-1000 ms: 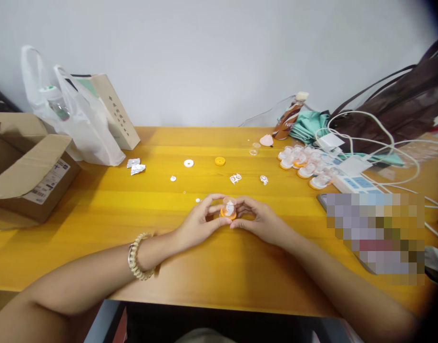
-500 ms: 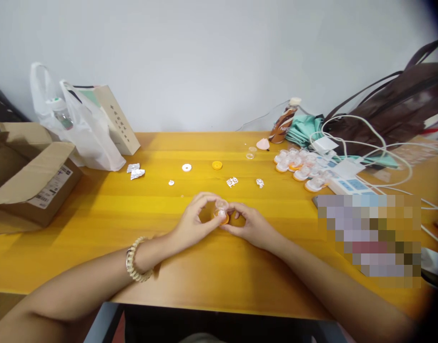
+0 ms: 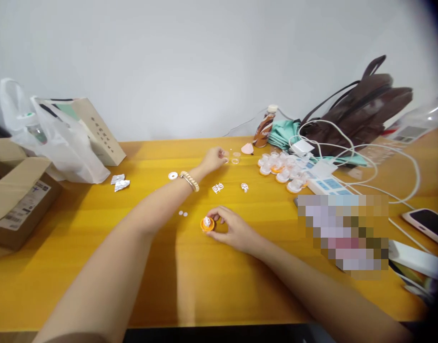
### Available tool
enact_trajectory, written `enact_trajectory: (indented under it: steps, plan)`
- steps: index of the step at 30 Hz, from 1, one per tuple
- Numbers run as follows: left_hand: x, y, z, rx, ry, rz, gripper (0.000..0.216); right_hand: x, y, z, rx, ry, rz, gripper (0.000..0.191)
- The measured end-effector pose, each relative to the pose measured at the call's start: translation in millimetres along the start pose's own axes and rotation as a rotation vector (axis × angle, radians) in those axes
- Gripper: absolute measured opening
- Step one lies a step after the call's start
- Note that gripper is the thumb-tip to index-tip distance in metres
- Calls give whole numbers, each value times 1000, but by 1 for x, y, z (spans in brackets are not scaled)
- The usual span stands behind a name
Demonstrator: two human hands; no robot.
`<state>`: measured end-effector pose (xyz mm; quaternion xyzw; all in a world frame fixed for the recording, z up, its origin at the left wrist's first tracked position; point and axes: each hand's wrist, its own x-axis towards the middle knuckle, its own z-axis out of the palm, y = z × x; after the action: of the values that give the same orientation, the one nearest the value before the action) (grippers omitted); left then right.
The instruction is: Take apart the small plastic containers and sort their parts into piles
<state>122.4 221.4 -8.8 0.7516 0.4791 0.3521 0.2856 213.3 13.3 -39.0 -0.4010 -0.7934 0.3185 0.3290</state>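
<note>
My right hand [image 3: 235,229] rests on the yellow table [image 3: 97,247], its fingers pinched on a small orange base [image 3: 207,224] with a white figure standing on it. My left hand [image 3: 212,160] is stretched far forward, fingertips closed on a small clear cap [image 3: 225,154]. A second clear cap [image 3: 235,160] lies just right of it. Two white cut-out pieces [image 3: 218,188] [image 3: 244,186] lie between my hands. A white ring [image 3: 173,175] sits left of my left wrist, which wears a beaded bracelet.
A cluster of finished orange-and-clear pieces [image 3: 283,169] sits at the back right by a power strip [image 3: 326,180], cables, a bottle [image 3: 263,129] and a brown bag [image 3: 361,112]. A phone [image 3: 426,225] lies far right. Cardboard box [image 3: 18,205], plastic bag [image 3: 57,143], foil scraps [image 3: 118,182] are left.
My left hand left the orange base and reached forward to the clear caps at the back. My right hand stayed on the base, which now shows no clear dome. My view turned right.
</note>
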Motion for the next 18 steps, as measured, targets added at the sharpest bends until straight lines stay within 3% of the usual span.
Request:
enact_trajectory:
  steps: [6, 12, 15, 18]
  plan:
    - [14, -11, 19, 68, -36, -27, 33, 1, -1, 1, -2, -8, -7, 24]
    - [12, 1, 12, 45, 12, -31, 54, 0, 1, 1, 2, -6, -16, 24]
    - [-16, 15, -10, 24, 65, 13, 48, 0, 3, 1, 4, -8, -25, 24]
    - [-75, 29, -43, 5, 38, 177, 30, 1, 3, 0, 1, 5, -29, 25]
